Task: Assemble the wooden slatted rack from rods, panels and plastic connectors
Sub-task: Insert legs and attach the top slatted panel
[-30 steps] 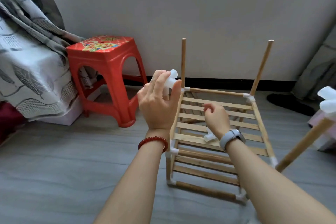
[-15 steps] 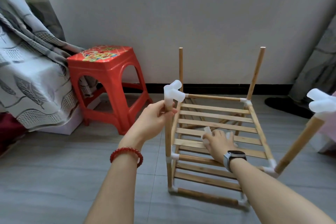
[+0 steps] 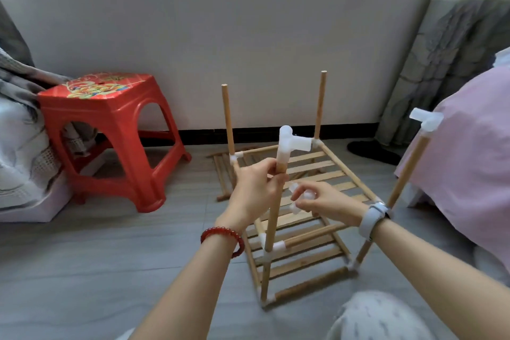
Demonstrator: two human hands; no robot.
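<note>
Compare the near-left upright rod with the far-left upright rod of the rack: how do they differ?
The near-left rod carries a white connector on top; the far-left rod ends bare. The left hand grips the near-left rod; nothing touches the far-left rod. Both are wooden and stand in white corner joints.

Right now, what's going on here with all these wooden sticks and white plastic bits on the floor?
A person is putting together a wooden slatted rack on the grey floor. The left hand grips the near-left upright wooden rod, which already carries a white plastic connector on top. The right hand holds more loose white plastic connectors over the slats. The near-right rod is capped too; the two far rods are still bare. A red plastic stool stands to the left.
</note>
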